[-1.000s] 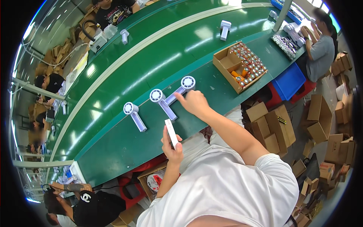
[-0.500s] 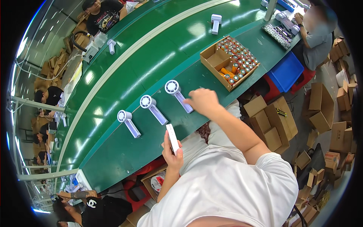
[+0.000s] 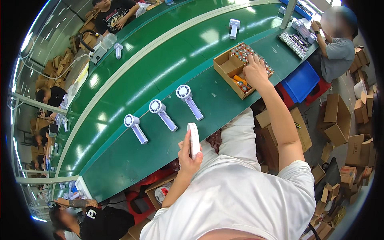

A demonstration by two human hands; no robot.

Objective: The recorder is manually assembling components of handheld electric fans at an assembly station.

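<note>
My left hand [image 3: 189, 157] is closed around a thin white slab-like piece [image 3: 193, 140], held upright and edge-on above the table's near edge; its kind cannot be made out. My right hand [image 3: 257, 73] reaches over a cardboard box [image 3: 225, 72], fingers slightly apart and bent down onto the upright round cells [image 3: 241, 52] packed in it. What lies under those fingertips is hidden. Orange-wrapped cells [image 3: 241, 81] lie loose at the box's near side. Three pale purple handheld fans, a left one [image 3: 136, 129], a middle one [image 3: 163, 115] and a right one [image 3: 189, 102], lie in a slanting row with handles toward me.
A green conveyor belt [image 3: 160, 68] curves past behind the table [image 3: 116, 172]. Another fan [image 3: 234, 29] lies on the belt. To the right are a blue tray [image 3: 301, 82], a co-worker [image 3: 340, 56] and cardboard boxes [image 3: 336, 118]. Other people sit along the left side.
My right hand has moved from beside the right fan, rightward and away from me, to the cell box. My left hand has shifted slightly right and turned the white piece more upright.
</note>
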